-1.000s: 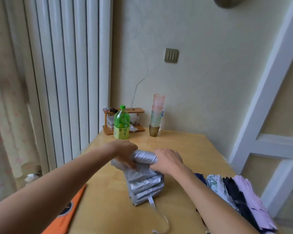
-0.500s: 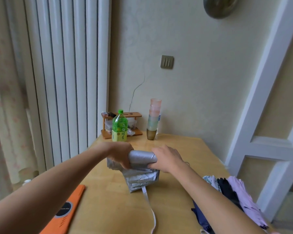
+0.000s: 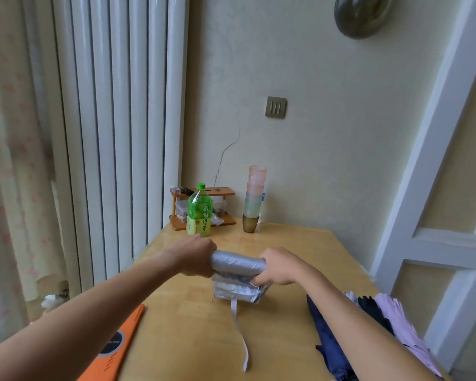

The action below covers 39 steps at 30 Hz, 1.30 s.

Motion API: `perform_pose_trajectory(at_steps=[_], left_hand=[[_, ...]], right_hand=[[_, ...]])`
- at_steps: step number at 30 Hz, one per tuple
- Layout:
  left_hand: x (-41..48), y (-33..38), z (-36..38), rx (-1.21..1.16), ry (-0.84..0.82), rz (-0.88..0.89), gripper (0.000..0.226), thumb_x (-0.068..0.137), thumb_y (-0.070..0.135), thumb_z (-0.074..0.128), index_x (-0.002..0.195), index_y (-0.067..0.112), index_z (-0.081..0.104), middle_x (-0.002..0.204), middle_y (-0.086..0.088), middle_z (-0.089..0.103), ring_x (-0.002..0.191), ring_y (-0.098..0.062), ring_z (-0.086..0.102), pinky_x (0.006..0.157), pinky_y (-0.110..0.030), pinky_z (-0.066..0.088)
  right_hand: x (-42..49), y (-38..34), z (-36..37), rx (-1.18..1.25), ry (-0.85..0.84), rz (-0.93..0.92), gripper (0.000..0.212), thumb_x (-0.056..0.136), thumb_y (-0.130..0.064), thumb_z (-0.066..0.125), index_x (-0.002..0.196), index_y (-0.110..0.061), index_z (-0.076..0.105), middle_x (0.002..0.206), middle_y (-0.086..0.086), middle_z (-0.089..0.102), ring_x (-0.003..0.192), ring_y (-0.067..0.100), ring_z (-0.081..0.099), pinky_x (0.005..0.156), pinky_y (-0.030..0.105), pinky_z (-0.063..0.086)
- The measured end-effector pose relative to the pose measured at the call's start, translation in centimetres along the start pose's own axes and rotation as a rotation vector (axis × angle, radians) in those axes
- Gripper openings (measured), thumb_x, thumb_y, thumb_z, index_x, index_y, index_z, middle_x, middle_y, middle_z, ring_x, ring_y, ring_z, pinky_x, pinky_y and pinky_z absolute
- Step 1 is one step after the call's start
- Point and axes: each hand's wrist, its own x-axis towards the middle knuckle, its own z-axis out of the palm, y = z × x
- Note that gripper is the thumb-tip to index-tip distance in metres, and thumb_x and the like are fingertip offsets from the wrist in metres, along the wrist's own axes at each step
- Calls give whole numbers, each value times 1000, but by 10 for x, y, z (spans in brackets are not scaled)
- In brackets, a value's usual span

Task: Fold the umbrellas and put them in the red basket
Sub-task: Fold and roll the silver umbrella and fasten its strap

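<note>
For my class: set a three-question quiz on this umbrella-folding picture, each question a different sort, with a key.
1. True or false: the left hand and the right hand both grip the silver umbrella.
2. What stands on the table right of the green bottle? A stacked cups; B a kettle; C a vase.
3. Short answer: is the red basket in view?
Key: 1 true; 2 A; 3 no.

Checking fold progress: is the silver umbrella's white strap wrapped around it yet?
No, the white strap trails loose across the light wooden table below the rolled silver umbrella.
</note>
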Motion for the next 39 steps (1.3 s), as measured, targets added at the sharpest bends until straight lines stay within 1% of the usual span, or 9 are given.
perform_pose_trajectory(at_steps=[5, 9, 15, 18, 21, 24, 27, 32, 39], left_hand=[[6, -5, 1, -132, -112, -108, 33, 73, 37, 79, 100, 19, 73, 90, 1, 73, 84, -19, 70, 76, -37, 62], [5, -10, -7, -206, -298, -91, 40, 75, 43, 84, 101, 15, 72, 83, -2, 78, 70, -18, 75, 64, -27, 60], [2, -10, -7, -116, 8, 13, 36, 76, 45, 82, 101, 23, 67, 91, 9, 68, 84, -14, 64, 68, -28, 53], [2, -9, -1, -216, -68, -11, 31, 74, 36, 84, 99, 22, 71, 91, 7, 71, 83, -14, 66, 70, -28, 55], [3, -10, 2, -285, -104, -70, 35, 72, 34, 85, 102, 21, 74, 93, 6, 73, 84, -16, 67, 71, -29, 56], [4, -11, 4, -327, -96, -100, 39, 70, 34, 86, 105, 21, 75, 96, 4, 75, 87, -17, 69, 78, -34, 60], [4, -11, 5, -322, -64, -91, 36, 69, 31, 86, 102, 22, 75, 93, 6, 74, 84, -15, 68, 76, -33, 60], [2, -11, 5, -250, -35, -71, 33, 67, 29, 84, 98, 22, 75, 90, 5, 74, 81, -16, 68, 73, -35, 60], [1, -11, 7, -225, -105, -63, 33, 69, 31, 81, 100, 25, 73, 91, 7, 72, 83, -16, 68, 74, -33, 59]], right_hand=[[3, 0, -4, -195, 175, -24, 35, 78, -51, 69, 92, -20, 63, 89, 1, 63, 81, 25, 63, 62, 34, 44], [5, 4, -5, -48, -17, -46, 33, 72, -44, 70, 71, -15, 54, 69, 1, 54, 58, 24, 47, 56, 36, 35], [-2, 5, -8, 176, -130, -47, 30, 66, -25, 64, 61, -18, 35, 56, 2, 43, 51, 21, 32, 48, 27, 20], [-5, 6, -10, 163, -177, -43, 27, 71, -26, 67, 61, -19, 42, 55, -1, 54, 47, 19, 40, 47, 25, 27], [-2, 6, -2, 64, -43, -33, 31, 69, -40, 70, 71, -15, 52, 68, 0, 57, 57, 19, 47, 54, 32, 34], [-1, 5, 4, -194, 177, -26, 55, 67, -68, 67, 86, -18, 60, 82, -3, 63, 73, 22, 59, 62, 35, 45], [-4, 5, 5, -253, 217, 51, 77, 61, -90, 62, 89, -19, 60, 86, -4, 61, 80, 22, 59, 65, 34, 44], [-2, 7, 15, -72, 175, 44, 69, 62, -77, 75, 86, -13, 61, 78, -3, 57, 65, 17, 48, 56, 33, 35], [3, 8, 29, -65, 195, -14, 50, 68, -65, 69, 72, -17, 58, 72, -3, 62, 61, 20, 54, 55, 31, 39]])
